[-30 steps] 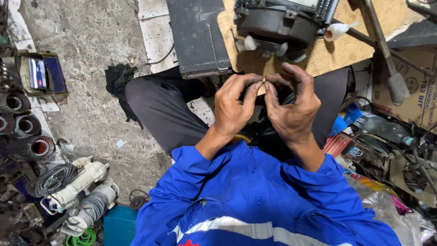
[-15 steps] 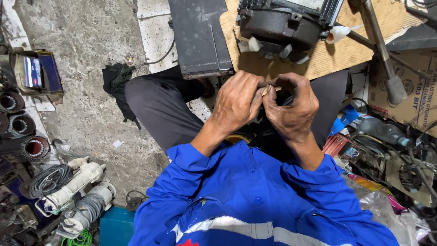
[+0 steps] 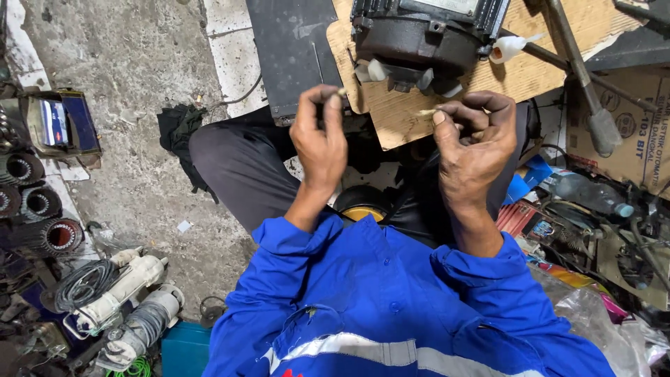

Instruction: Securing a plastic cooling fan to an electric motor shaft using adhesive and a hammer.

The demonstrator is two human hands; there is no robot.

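My left hand is raised in front of me, its fingertips pinched on a small pale piece. My right hand is a hand's width to the right, thumb and fingers pinched on a short pale sliver. The two hands are apart. Just beyond them a dark electric motor rests on a plywood board, with white sleeved wire ends hanging from its near side. My blue sleeves and dark trousers fill the lower middle.
A dark metal plate lies left of the board. Motor stators and white parts line the left floor. A hammer, a cardboard box, a plastic bottle and clutter crowd the right. A black rag lies on concrete.
My hands were pressed together working a small item at the fingertips; now they have pulled apart sideways, each pinching a small pale piece.
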